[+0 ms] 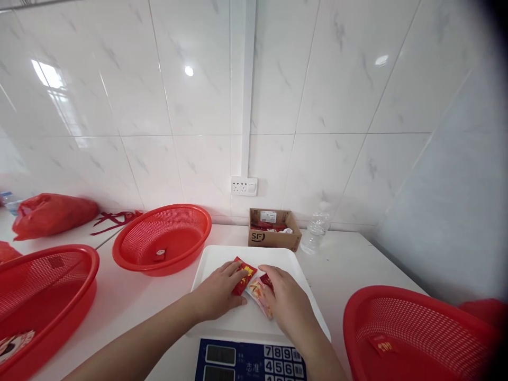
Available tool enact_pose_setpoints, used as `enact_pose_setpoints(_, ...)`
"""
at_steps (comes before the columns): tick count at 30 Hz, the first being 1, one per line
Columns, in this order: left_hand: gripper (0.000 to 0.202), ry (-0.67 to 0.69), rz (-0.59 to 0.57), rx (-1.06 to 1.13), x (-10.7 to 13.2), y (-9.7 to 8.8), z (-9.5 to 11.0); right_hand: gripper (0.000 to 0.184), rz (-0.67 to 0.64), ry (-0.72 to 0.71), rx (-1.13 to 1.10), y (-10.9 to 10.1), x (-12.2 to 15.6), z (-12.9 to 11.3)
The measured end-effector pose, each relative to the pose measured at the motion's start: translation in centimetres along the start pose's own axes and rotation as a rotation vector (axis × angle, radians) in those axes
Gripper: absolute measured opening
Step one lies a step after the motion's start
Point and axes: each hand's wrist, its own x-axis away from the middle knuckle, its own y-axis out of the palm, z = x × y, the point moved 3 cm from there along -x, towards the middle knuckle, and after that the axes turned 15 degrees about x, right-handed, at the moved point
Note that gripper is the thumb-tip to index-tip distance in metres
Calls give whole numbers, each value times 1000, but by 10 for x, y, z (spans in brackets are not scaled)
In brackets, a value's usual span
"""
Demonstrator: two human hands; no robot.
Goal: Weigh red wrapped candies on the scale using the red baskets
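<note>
While over three packets (pixel 257 288) on one scale (pixel 273 256), left grip (pixel 221 290) spread, right grip (pixel 289 297) unclear

Red packet (pixel 240 288) under the left hand (pixel 221 291): yellow lettering. Pink packet (pixel 259 294) beside the right hand (pixel 288 300): orange print. Tray (pixel 238 329) beneath both hands: plain white. Control panel (pixel 246 349) nearer than the grip: blue, with white keys (pixel 278 366). Carton (pixel 280 241) beyond the grip: brown, black lettering. Basin (pixel 420 328) right of the grip: red, mesh-patterned wall. Tiles (pixel 198 169) behind: white, grey veins.
</note>
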Motion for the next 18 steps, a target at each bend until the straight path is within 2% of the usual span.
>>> enact_pose_setpoints(4,39,60,122,-13,0,-4,-1,40,97,10,-93,-3,-1,2)
enact_pose_setpoints(8,29,54,247,-39,9,-13,-4,38,133,15,-148,-3,0,2)
enact_pose_setpoints(10,26,73,320,-114,13,-25,-11,38,132,29,-161,-4,0,2)
enact_pose_setpoints(13,25,49,454,-281,16,-56,-29,36,166,55,-199,-6,0,2)
enact_pose_setpoints(16,30,-88,584,-339,16,-87,-47,34,221,81,-253,-9,-1,3)
enact_pose_setpoints(18,37,-144,607,-280,16,-91,-50,33,253,86,-293,-9,-1,4)
